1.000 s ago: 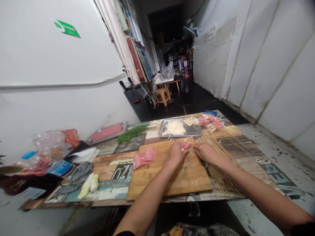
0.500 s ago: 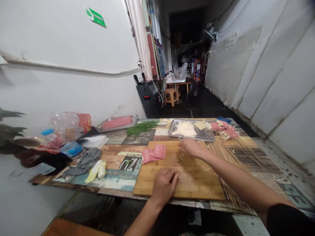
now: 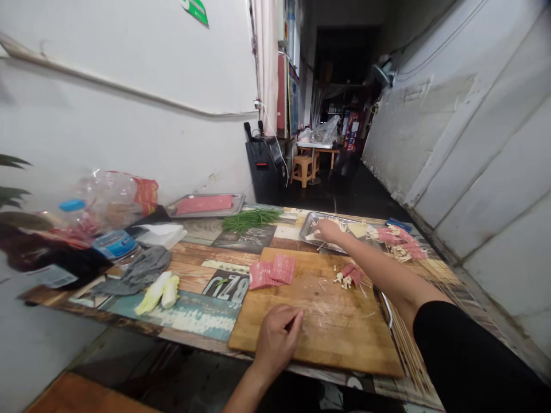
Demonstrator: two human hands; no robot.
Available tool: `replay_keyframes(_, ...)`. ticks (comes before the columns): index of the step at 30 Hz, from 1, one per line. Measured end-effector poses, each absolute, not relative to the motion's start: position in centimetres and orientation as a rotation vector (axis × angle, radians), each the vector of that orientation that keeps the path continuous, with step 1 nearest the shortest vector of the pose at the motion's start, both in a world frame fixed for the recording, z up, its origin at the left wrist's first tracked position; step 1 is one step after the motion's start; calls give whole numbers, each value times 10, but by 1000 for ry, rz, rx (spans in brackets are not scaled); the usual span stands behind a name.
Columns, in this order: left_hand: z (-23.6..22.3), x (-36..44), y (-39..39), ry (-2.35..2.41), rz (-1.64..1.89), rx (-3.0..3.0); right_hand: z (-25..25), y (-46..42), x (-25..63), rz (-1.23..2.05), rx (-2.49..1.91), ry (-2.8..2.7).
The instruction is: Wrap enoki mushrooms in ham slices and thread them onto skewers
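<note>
My right hand (image 3: 329, 230) reaches over a metal tray (image 3: 306, 225), its bent fingers closed among pale enoki mushrooms (image 3: 317, 220). My left hand (image 3: 279, 334) rests curled at the near side of the wooden cutting board (image 3: 331, 338); nothing shows between its fingers. Thin pink meat slices (image 3: 272, 271) lie overlapped at the board's far left. A meat-wrapped enoki roll (image 3: 349, 275) lies on the right of the board, partly under my right forearm.
Finished meat rolls (image 3: 400, 241) lie at the right beside bamboo skewers (image 3: 408, 338). Along the back are a meat tray (image 3: 204, 203) and green chives (image 3: 252, 219). Cabbage leaves (image 3: 159, 292), a grey cloth (image 3: 144, 272) and a blue-capped bottle (image 3: 73, 207) stand or lie at the left.
My right hand has moved from the board's far edge into the tray of enoki. The roll on the board has come into sight. My left hand stays near the board's front; the view has shifted.
</note>
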State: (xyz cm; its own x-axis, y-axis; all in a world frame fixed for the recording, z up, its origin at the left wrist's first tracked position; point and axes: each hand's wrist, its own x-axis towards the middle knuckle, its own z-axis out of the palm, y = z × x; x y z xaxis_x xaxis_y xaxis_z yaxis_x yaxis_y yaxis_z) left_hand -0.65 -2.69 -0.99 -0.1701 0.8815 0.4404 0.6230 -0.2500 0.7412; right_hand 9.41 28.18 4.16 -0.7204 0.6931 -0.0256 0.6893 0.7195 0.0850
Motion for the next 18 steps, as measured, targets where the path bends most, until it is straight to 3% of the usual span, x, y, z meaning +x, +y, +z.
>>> replay_keyframes(6,-9,-6,-28,1748,1358,1834,32,286,58,73,1183,2890)
replay_keyframes(18,-15,-7,-27,1757,1364,1825,108,344,135,-169,1959,3054)
